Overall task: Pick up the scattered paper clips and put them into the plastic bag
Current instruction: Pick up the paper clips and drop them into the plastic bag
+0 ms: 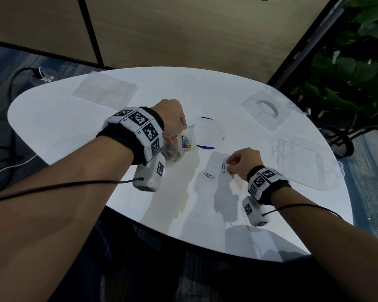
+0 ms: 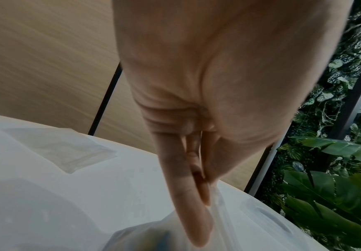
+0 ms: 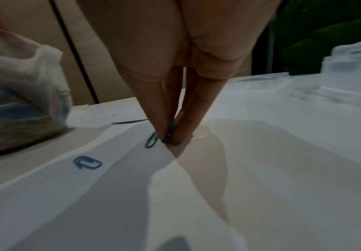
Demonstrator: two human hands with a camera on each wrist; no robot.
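Now, taking the green paper clip as the landmark for every place below:

Green paper clip [image 1: 223, 167]: lies flat on the white table [image 1: 74, 131], just beside the right fingertips on their left side, touching or nearly touching them; in the right wrist view [image 3: 152, 139] it sits at the foot of the thumb side.

Right hand [image 1: 242, 161]: directly right of the green clip, fingertips down on the table; its fingers [image 3: 188, 118] are drawn together and clamp a blue paper clip [image 3: 172, 129] upright between them.

Loose blue paper clip [image 1: 209, 175]: flat on the table, near the green clip, to its left and a little closer to the person; apart from both hands.

Plastic bag [image 1: 184, 140]: left of and beyond the green clip, held above the table, with coloured clips inside it.

Left hand [image 1: 172, 122]: beyond and left of the green clip; thumb and fingers [image 2: 193, 212] are closed together, pinching the bag's rim [image 2: 220, 203].

Clear plastic trays [image 1: 301, 162]: right of the green clip, past the right hand.

Purple-rimmed disc [image 1: 207, 147]: beyond the green clip, beside the bag.
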